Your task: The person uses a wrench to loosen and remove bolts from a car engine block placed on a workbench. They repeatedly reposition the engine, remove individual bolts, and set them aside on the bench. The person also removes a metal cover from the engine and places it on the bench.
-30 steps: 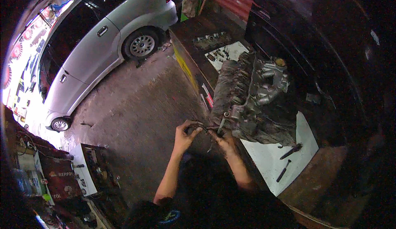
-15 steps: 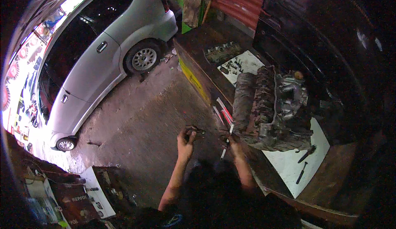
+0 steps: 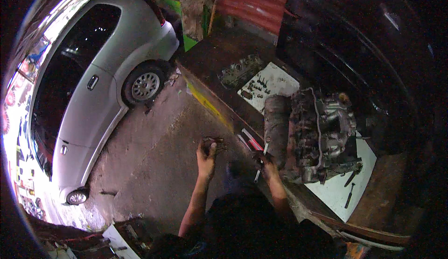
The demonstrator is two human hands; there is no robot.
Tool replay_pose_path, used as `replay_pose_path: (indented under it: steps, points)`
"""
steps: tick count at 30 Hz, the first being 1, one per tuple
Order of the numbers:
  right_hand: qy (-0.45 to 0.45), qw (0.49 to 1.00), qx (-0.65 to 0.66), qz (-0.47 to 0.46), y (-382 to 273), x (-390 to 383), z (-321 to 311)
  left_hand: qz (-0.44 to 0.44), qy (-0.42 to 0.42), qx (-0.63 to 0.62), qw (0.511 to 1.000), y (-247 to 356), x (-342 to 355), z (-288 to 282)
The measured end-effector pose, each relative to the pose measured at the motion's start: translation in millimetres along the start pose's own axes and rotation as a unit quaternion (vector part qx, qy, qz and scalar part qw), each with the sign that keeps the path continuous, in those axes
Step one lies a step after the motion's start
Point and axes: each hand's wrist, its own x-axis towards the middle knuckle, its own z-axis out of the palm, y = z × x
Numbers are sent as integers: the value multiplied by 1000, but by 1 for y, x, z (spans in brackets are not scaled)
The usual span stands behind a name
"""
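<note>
Head view: left hand (image 3: 205, 162) is pinching a small dark part (image 3: 221, 145) above the floor (image 3: 158, 165), narrow grip. Right-hand grip is closing around a wrench (image 3: 266, 147), near the engine (image 3: 322, 135), which is sitting on the tabletop (image 3: 205, 59).

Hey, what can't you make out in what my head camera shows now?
All in the head view:
Dark piece in the left hand: too small and dim to identify.
Wrench: middle hidden by the right hand.
Orange thing: cut off by the bottom edge.
</note>
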Motion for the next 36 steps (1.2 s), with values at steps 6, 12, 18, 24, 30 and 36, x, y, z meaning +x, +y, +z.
replay_pose_path:
  steps: [6, 12, 18, 24, 30, 36]
  points:
    - [42, 999, -5, -11, -30, 40, 24, 33, -85, 99, 991, 21, 87, 14]
    - [35, 991, -113, -56, -13, 128, 14, 67, -132, 169, 974, 10, 168, 37]
    - [136, 956, -49, -256, -7, 166, 36, 30, -230, 85, 969, -58, 257, 52]
    - [290, 939, 145, -117, -33, 178, 98, 85, -354, 295, 883, -62, 324, 91]
    - [345, 902, 122, -230, 26, 210, 116, 79, -465, 326, 819, -77, 363, 139]
    - [391, 900, 85, -174, 32, 237, 129, 153, -488, 278, 813, -139, 374, 185]
